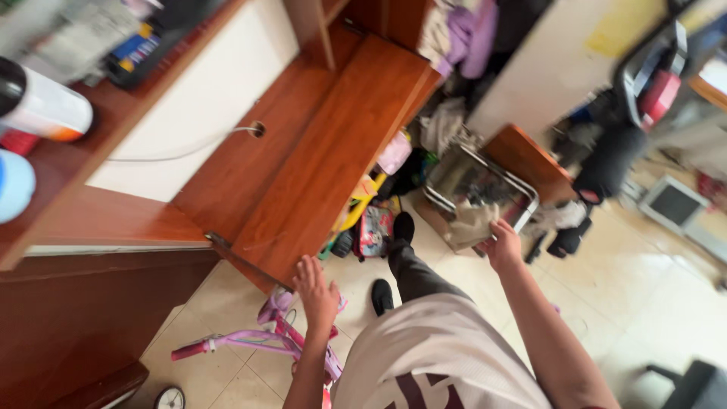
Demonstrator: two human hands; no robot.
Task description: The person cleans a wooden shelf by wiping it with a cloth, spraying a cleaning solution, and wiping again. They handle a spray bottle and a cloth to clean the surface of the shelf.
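My left hand (316,289) hangs with fingers spread, holding nothing, just above the seat of a small pink and purple child's bicycle (250,342) on the tiled floor, close to the front edge of a wooden desk (326,151). My right hand (503,244) reaches forward and grips a beige cloth (471,223) at the rim of a metal-framed basket (522,193) full of clutter. My legs in dark trousers and dark shoes stand between the two hands.
A white bottle (45,106) and a blue one (11,185) stand on a shelf at left. Bags and toys (375,227) lie under the desk. Clothes (466,34) pile behind it. A wooden stool (530,159), a dark bag (606,159) and a screen (670,203) lie right.
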